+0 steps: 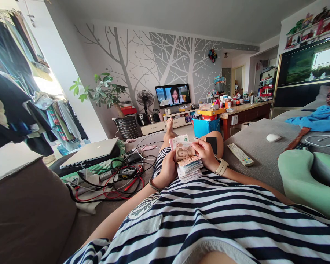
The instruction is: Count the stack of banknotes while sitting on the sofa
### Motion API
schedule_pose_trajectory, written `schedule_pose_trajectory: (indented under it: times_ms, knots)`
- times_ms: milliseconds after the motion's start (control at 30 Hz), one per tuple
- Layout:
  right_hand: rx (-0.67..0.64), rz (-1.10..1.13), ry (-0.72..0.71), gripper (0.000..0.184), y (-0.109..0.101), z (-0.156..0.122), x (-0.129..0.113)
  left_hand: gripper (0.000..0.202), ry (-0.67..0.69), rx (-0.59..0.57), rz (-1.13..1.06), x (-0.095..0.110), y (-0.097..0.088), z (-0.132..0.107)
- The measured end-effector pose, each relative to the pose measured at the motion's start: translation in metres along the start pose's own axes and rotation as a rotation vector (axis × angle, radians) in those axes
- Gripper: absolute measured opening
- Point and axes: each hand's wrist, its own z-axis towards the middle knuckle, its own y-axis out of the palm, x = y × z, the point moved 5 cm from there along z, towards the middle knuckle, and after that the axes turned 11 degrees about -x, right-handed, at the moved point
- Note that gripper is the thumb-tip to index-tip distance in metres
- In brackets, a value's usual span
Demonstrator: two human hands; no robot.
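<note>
My left hand (pixel 168 169) is closed round a thick stack of banknotes (pixel 189 169), bent over so that their layered edges hang toward my lap. A brownish 20 banknote (pixel 183 151) with a portrait stands up from the stack, and pinkish and greenish notes show behind it. My right hand (pixel 205 153) pinches the right edge of that upright note between thumb and fingers. Beyond my right hand a dark-screened phone (pixel 212 144) lies on my leg. My right wrist has a watch with a pale strap (pixel 222 167).
On my left lie tangled cables (pixel 126 176) and a closed laptop (pixel 90 152). To my right are a remote control (pixel 240 154), a white mouse (pixel 273 138) and a green neck pillow (pixel 299 176). Ahead stand a blue box (pixel 206 128), a cluttered table (pixel 246 106) and a television (pixel 172 95).
</note>
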Motion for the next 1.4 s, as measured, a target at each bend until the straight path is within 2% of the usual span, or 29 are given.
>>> schedule_pose_trajectory:
  times_ms: [700, 900, 1133, 1400]
  knots:
    - [-0.002, -0.029, 0.014, 0.04, 0.0, 0.0, -0.002, 0.011, -0.031, -0.078, -0.031, -0.01, -0.004, 0.008]
    - [0.003, -0.04, 0.014, 0.04, 0.0, -0.001, -0.004, 0.012, -0.031, -0.013, 0.039, -0.004, -0.004, 0.002]
    - [0.0, -0.016, 0.008, 0.039, 0.0, 0.0, 0.0, 0.012, -0.038, -0.084, 0.007, -0.008, -0.003, 0.005]
    - [0.003, -0.029, 0.02, 0.04, -0.001, 0.0, 0.0, 0.013, -0.013, -0.02, 0.047, -0.005, -0.005, 0.003]
